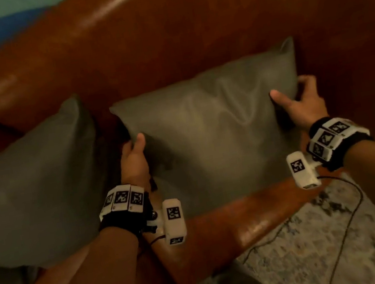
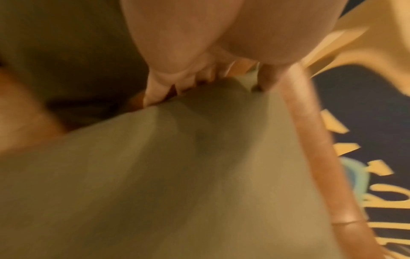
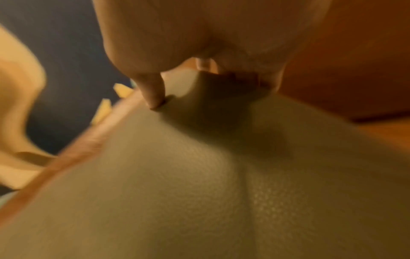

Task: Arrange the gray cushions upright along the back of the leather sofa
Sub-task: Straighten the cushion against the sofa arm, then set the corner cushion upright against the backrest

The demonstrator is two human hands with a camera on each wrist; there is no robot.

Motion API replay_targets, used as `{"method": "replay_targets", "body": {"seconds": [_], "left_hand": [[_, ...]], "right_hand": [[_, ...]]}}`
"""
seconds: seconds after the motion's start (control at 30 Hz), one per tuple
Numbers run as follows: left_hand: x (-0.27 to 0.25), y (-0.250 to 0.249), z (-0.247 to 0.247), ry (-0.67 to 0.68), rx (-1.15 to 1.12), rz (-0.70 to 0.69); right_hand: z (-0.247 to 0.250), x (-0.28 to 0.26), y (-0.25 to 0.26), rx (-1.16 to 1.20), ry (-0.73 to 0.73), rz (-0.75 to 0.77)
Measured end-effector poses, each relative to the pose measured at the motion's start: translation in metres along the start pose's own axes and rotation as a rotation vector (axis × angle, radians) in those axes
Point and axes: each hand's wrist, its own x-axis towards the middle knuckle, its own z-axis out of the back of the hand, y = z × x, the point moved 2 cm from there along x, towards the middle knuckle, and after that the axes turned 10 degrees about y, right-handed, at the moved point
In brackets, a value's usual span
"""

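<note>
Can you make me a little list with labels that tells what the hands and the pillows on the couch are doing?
left hand: grips the left edge of the right gray square cushion
right hand: grips its right edge
cushion held: leaning against the brown leather sofa back
other gray cushion: to its left, lying tilted, untouched
floor: patterned rug

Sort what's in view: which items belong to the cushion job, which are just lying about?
Job:
- held gray cushion, gripped at its sides by left hand and right hand
- second gray cushion, to its left
- leather sofa

Lying about:
- patterned rug
- black cable trailing over the rug
</note>
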Motion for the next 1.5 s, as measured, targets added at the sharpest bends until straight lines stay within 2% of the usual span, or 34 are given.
{"method": "replay_targets", "body": {"seconds": [0.13,0.2,0.3,0.37,0.5,0.67,0.73,0.8,0.87,0.93,1.03,1.13,1.2,1.33,1.43,1.5], "left_hand": [[-0.021,-0.052,0.015,-0.066,0.003,-0.242],[-0.018,-0.061,0.027,-0.097,-0.02,-0.276],[-0.012,-0.06,0.035,-0.122,0.058,-0.248],[-0.012,-0.061,0.035,-0.116,0.081,-0.247],[-0.016,-0.058,0.039,-0.108,0.073,-0.242],[-0.031,-0.02,0.069,-0.149,0.082,-0.233],[-0.04,0.005,0.088,-0.151,0.062,-0.186],[-0.05,0.033,0.115,-0.171,0.054,-0.147],[-0.062,0.061,0.146,-0.183,0.088,-0.092],[-0.074,0.09,0.18,-0.19,0.153,-0.021],[-0.089,0.13,0.246,-0.264,0.112,0.034],[-0.111,0.151,0.313,-0.328,0.042,0.051],[-0.125,0.161,0.367,-0.367,0.021,0.067],[-0.143,0.179,0.485,-0.469,-0.004,0.098],[-0.154,0.168,0.565,-0.64,-0.062,0.059],[-0.164,0.145,0.614,-0.805,-0.068,0.003]], "right_hand": [[-0.024,0.015,0.068,0.05,0.009,0.222],[-0.041,0.024,0.094,0.009,0.066,0.259],[-0.063,0.032,0.116,-0.141,0.198,0.217],[-0.07,0.032,0.12,-0.192,0.199,0.197],[-0.068,0.022,0.109,-0.183,0.109,0.209],[-0.079,-0.01,0.07,-0.106,0.023,0.194],[-0.098,-0.032,0.048,-0.064,0.102,0.17],[-0.127,-0.061,0.022,-0.076,0.302,0.093],[-0.162,-0.09,-0.011,-0.163,0.498,0.0],[-0.198,-0.121,-0.033,-0.243,0.626,-0.032],[-0.257,-0.179,-0.033,-0.298,0.783,-0.1],[-0.326,-0.235,-0.021,-0.216,0.875,-0.162],[-0.376,-0.266,-0.007,-0.198,0.908,-0.132],[-0.473,-0.325,0.036,-0.209,0.999,0.025],[-0.542,-0.36,0.068,-0.205,1.033,0.107],[-0.585,-0.378,0.088,-0.163,1.017,0.149]]}}
